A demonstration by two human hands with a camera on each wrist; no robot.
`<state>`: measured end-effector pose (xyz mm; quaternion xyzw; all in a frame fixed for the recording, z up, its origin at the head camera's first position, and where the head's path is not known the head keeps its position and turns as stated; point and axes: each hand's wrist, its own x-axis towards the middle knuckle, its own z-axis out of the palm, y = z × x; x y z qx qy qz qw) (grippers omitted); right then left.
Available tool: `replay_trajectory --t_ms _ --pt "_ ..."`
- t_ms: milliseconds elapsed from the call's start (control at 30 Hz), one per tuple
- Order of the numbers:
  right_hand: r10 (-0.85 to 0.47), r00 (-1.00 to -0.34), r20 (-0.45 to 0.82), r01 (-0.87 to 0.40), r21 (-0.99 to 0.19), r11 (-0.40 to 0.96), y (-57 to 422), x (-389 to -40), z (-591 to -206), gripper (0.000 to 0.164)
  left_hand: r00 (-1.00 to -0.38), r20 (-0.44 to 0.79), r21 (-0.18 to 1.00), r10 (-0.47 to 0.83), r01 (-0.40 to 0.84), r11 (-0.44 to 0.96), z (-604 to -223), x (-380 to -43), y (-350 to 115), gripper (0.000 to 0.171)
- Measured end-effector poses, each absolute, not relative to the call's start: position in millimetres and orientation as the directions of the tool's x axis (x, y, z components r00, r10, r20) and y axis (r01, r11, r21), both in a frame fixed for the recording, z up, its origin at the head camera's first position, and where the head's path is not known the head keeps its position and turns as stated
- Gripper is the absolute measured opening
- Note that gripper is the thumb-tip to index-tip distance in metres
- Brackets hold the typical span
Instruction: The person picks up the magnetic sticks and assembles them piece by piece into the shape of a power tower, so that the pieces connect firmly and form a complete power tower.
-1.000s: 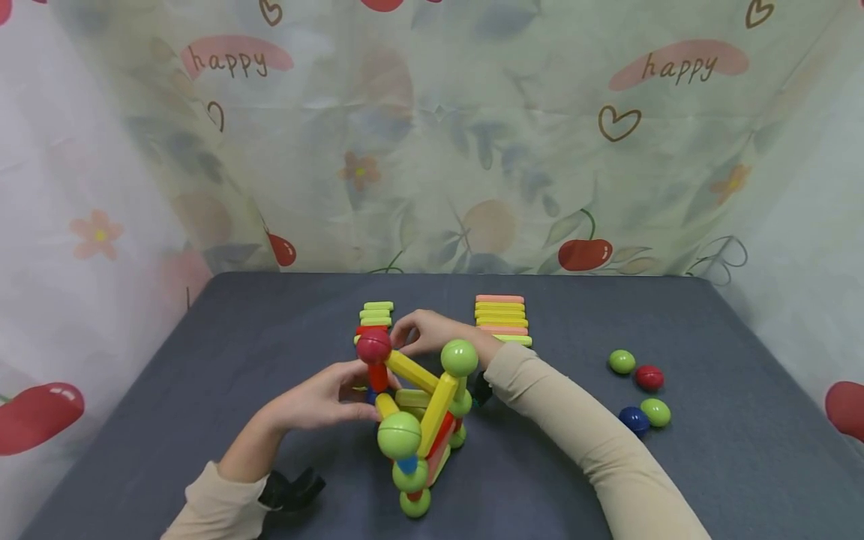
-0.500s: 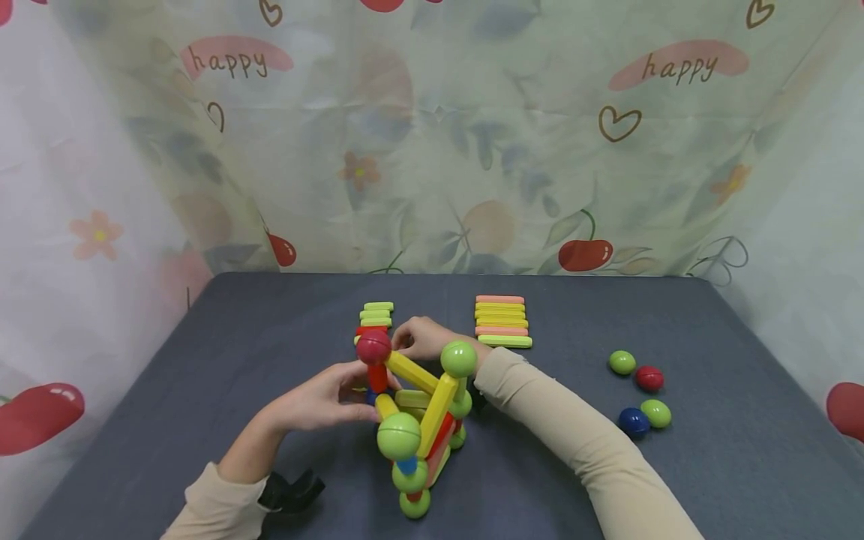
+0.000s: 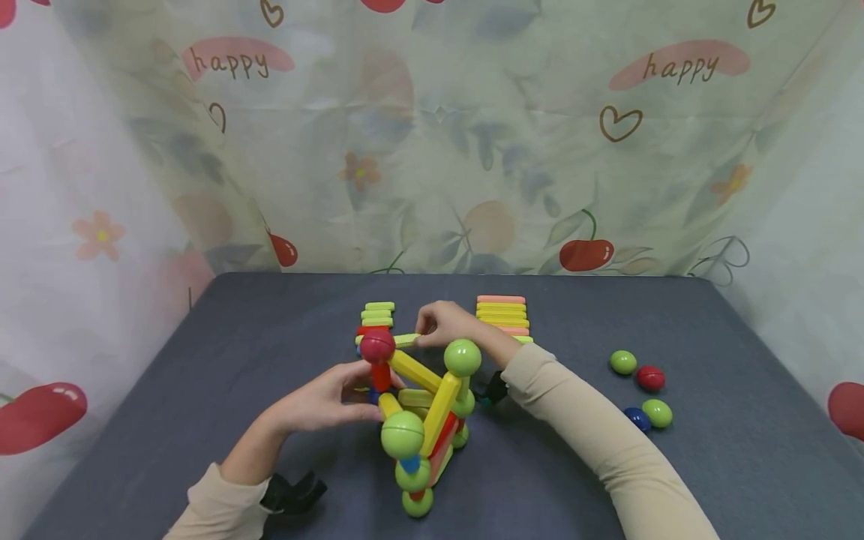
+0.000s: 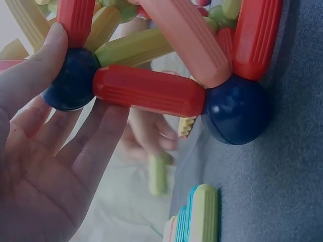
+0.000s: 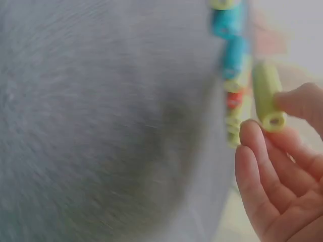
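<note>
A frame of magnetic rods and balls stands on the table in front of me. My left hand grips its left side. In the left wrist view the thumb lies against a red rod above a blue ball, and fingers rest behind a red crossbar rod. Beyond the frame my right hand pinches a short light green magnetic rod by one end. The right wrist view shows this green rod between thumb and fingers, its round end facing the camera.
Short rods lie in a row behind the frame, partly hidden by it. To their right is a row of longer pink, yellow and green rods. Loose balls, green, red and blue, sit at the right on the dark table.
My right hand has moved slightly right and away from the short rods, with a light green rod now visible in its fingers. The left hand and the frame have barely moved.
</note>
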<state>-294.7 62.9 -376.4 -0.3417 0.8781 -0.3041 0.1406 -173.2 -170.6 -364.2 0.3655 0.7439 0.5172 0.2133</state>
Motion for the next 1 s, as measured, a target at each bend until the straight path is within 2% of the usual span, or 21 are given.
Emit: replay_trajectory --t_ms 233,367,500,700,1000 --pt "-0.594 -0.804 0.034 -0.389 -0.785 0.483 92 -276 -333 0.023 -0.665 0.043 0.928 0.746 0.303 0.217 -366 -173 -164 0.05" --pt "-0.601 -0.799 0.011 -0.306 -0.868 0.391 106 -258 -304 0.032 -0.669 0.051 0.926 0.742 0.31 0.216 -366 -173 -160 0.051" --pt "-0.626 -0.78 -0.01 -0.263 -0.902 0.342 117 -237 -279 0.03 -0.679 0.057 0.922 0.732 0.317 0.222 -366 -172 -157 0.052" --pt "-0.651 -0.758 0.032 -0.324 -0.885 0.333 123 -207 -259 0.025 -0.694 0.053 0.918 0.718 0.316 0.238 -366 -172 -154 0.053" --pt "-0.624 -0.773 0.112 -0.42 -0.827 0.373 118 -180 -265 0.019 -0.704 0.057 0.915 0.708 0.32 0.245 -365 -171 -152 0.055"
